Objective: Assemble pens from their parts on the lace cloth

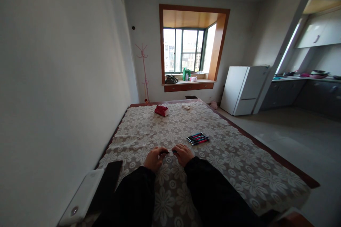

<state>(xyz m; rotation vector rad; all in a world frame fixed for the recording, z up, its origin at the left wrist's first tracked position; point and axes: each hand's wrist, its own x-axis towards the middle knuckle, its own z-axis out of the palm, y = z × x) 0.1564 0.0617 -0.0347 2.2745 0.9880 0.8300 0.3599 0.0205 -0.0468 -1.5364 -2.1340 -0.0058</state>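
My left hand (154,159) is closed in a pinch just above the patterned tablecloth (173,198). A short, dark, pen-like piece (164,152) sticks out of its fingertips toward the right. Facing it across a small gap, my right hand (183,154) pinches another small dark piece (174,151), mostly covered by the fingers. Whether the two pieces belong to one pen cannot be made out. Beyond my right hand lies a row of several pens (197,138) with dark, blue and red barrels, side by side on the cloth.
A red tissue pack (161,110) and a crumpled white item (186,106) lie toward the table's far end. At the left edge are a dark flat panel (106,181) and a white device (82,198). A wall borders the left side; a white fridge (241,90) stands beyond.
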